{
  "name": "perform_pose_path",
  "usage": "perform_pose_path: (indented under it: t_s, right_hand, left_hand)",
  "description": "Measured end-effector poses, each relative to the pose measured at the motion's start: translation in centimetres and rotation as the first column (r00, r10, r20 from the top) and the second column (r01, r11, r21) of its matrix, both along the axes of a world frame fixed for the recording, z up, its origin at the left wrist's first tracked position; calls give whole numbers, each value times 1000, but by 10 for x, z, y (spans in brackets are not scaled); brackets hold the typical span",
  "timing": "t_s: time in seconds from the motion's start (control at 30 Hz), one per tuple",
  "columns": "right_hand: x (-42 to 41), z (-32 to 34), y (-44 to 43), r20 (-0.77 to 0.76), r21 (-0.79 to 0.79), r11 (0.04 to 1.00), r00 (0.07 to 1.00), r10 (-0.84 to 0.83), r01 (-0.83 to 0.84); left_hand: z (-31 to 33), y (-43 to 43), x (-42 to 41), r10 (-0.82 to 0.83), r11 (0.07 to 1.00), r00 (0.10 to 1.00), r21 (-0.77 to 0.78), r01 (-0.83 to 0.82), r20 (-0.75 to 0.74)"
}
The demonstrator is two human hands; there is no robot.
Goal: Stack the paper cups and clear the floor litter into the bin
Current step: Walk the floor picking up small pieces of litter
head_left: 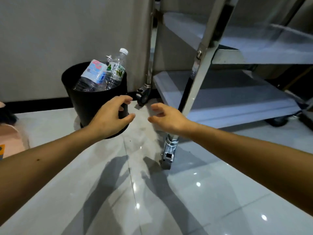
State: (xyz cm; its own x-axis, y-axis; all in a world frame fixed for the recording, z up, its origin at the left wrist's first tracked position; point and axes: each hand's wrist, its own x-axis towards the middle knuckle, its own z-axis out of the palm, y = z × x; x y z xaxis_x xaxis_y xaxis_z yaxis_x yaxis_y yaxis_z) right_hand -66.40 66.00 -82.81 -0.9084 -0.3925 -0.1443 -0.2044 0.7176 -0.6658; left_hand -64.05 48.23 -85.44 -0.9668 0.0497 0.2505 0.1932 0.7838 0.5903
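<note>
A round black bin (81,97) stands on the pale tiled floor against the wall, left of centre. Clear plastic bottles (108,73) fill it and stick out above its rim, one with a white cap. My left hand (111,116) hovers in front of the bin's lower right side, fingers loosely spread and holding nothing; whether it touches the bin is unclear. To its right, my right hand (167,117) is held out over the floor, fingers relaxed and empty. No paper cups are in view.
A metal trolley (199,65) with grey shelves stands at the right, its castor wheels (166,160) on the floor near my right arm. A pale wall with a dark skirting runs behind the bin. Something pink (10,138) lies at the far left edge.
</note>
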Motion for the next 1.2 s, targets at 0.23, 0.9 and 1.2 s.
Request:
perform_pose_path:
  t_s: [0.23, 0.9, 1.2]
  right_hand:
    - [34, 21, 73, -105, 63, 987, 985, -139, 146]
    - [198, 9, 426, -179, 289, 704, 759, -626, 648]
    - [247, -3, 560, -172, 66, 654, 655, -736, 753]
  left_hand:
    - [5, 81, 13, -201, 980, 972, -18, 200, -120]
    - [8, 457, 80, -660, 749, 751, -60, 660, 21]
    - [21, 613, 117, -673, 720, 736, -165, 674, 74]
